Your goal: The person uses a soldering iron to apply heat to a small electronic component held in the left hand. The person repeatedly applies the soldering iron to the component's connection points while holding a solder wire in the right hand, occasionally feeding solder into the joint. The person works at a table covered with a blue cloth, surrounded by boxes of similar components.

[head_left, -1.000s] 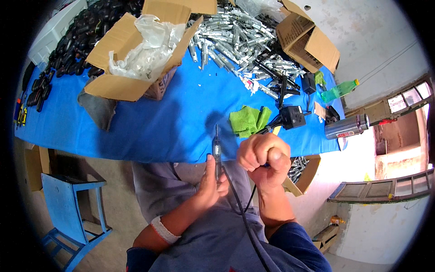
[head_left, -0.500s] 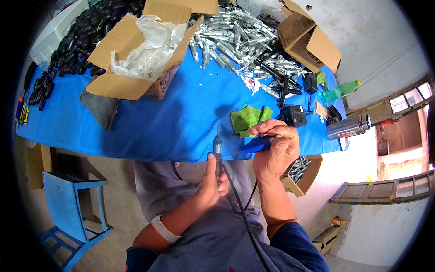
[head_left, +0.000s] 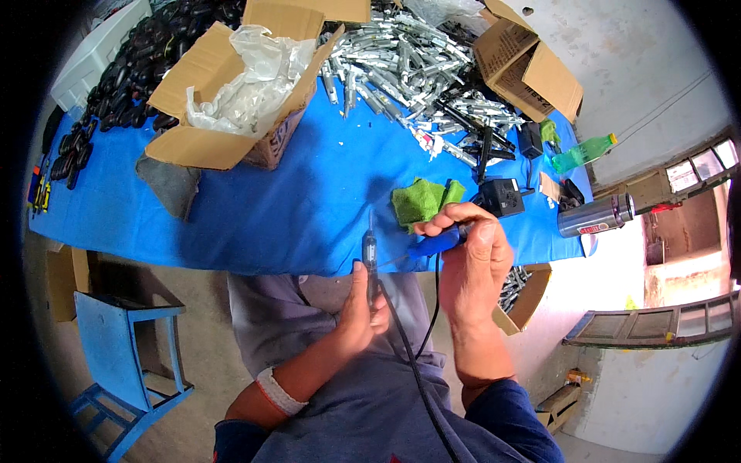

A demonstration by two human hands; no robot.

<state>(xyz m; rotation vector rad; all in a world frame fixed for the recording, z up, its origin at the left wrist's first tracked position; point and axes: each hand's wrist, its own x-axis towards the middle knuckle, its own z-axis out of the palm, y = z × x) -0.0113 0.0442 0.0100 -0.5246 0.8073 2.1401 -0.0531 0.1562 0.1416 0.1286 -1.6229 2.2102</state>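
Upright in my left hand (head_left: 359,312) is a slim, dark grey see-through pen-shaped tool (head_left: 370,248), its narrow tip pointing away from me. A black cable (head_left: 407,339) runs down from beside that hand across my lap. My right hand (head_left: 475,258) is closed around a blue-handled tool with a thin tip (head_left: 434,244), aimed left toward the grey one. Whether the tip touches it I cannot tell. A thin black cord drops below the blue handle. Just beyond my right fingers lies a green cloth (head_left: 419,202) on the blue-covered table (head_left: 255,220).
A large heap of grey and white pen-shaped pieces (head_left: 401,62) covers the far table. Left of it stand an open carton (head_left: 193,150) holding clear plastic and a mass of dark pieces (head_left: 154,58). A black box (head_left: 500,198), steel flask (head_left: 594,216) and green bottle (head_left: 583,154) are rightward.
My right hand has turned and shifted slightly, bringing the blue handle into clearer sight, lower and less blurred. My left hand and the grey tool have hardly moved.
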